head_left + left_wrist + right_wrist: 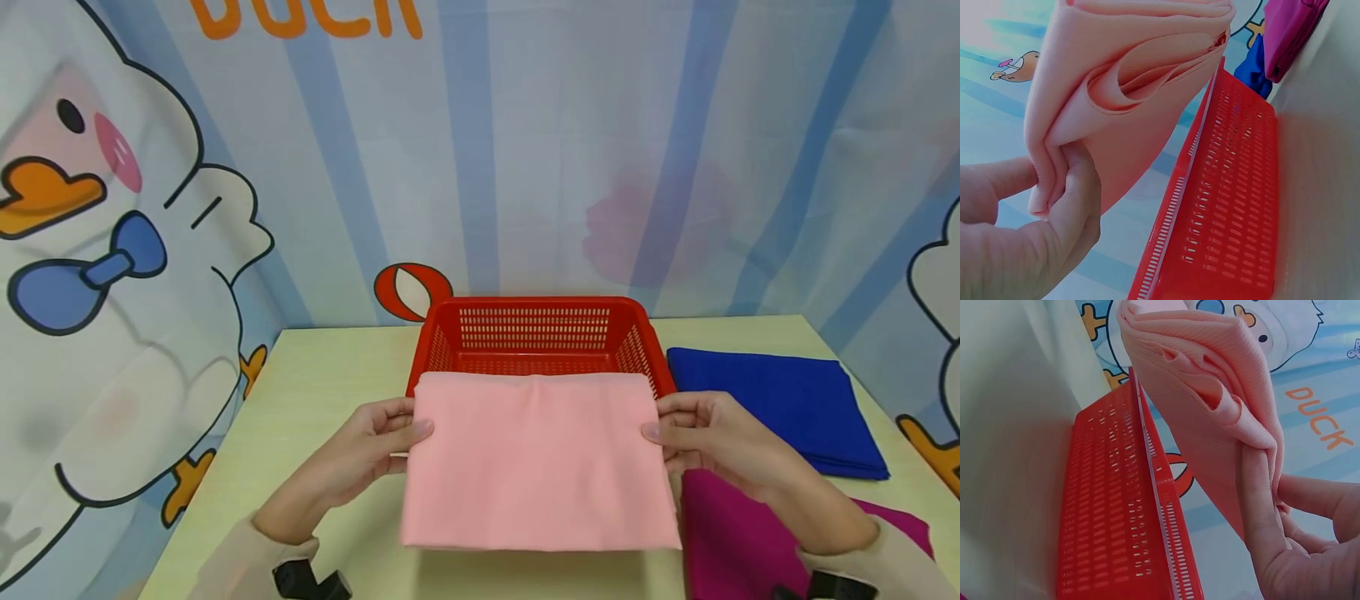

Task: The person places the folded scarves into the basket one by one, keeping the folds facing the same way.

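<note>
Pink cloth (542, 462), one piece: pale, plain, finely textured; folded into a many-layered rectangular pad. Broad face smooth, with faint ripples; side edges showing stacked layers and loose, rounded loops of fabric. Held raised above the table (345, 367), broad face toward the head camera, upper edge nearly level. Pinched at one side by the left hand (356, 454), at the other by the right hand (712, 437), thumbs on the broad face. Placed before the red basket (540, 303), partly hiding it in the head view.
</note>
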Motion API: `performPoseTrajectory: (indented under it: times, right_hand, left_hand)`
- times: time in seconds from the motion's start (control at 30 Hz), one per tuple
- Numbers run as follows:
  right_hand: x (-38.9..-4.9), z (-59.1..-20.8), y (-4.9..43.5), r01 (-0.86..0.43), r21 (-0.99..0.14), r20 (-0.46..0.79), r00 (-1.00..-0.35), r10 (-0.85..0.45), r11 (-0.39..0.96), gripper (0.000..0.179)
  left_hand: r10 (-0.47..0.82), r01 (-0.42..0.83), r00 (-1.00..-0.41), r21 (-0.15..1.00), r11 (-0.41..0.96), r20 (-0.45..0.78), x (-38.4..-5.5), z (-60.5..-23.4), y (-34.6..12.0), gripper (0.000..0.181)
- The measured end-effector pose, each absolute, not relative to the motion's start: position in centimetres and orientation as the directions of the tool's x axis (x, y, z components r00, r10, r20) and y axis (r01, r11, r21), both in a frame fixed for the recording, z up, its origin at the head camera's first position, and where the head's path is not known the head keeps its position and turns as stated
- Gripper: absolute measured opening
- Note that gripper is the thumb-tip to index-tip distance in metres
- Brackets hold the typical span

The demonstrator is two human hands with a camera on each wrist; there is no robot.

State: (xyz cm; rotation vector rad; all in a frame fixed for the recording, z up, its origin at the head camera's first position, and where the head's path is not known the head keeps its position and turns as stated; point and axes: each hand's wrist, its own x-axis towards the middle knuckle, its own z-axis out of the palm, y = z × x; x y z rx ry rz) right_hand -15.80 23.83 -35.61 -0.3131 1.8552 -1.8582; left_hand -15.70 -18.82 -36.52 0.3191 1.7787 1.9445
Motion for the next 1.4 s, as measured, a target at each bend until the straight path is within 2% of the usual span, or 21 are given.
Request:
performPoseTrajectory:
  times: [0.23, 0.7, 1.4]
  right_hand:
    - [-17.3, -34.9, 23.8, 0.182, -0.979, -0.205, -0.854, -0.478, 0.095, 0.02]
    - [-19.3, -34.5, 23.9, 0.161, -0.979, -0.201, -0.847, -0.493, 0.121, 0.025]
    - [-22.4, -33.9, 24.1, 0.174, -0.972, -0.226, -0.864, -0.451, 0.155, 0.017]
  left_hand:
    - [0.485, -0.175, -0.865, 0.984, -0.043, -0.133, -16.9, -36.3, -18.6, 0.049]
    - [0.474, -0.159, -0.871, 0.987, -0.026, -0.128, -19.0, -36.2, -18.3, 0.044]
    - [0.438, -0.186, -0.883, 0.983, 0.001, -0.167, -22.1, -35.6, -17.6, 0.042]
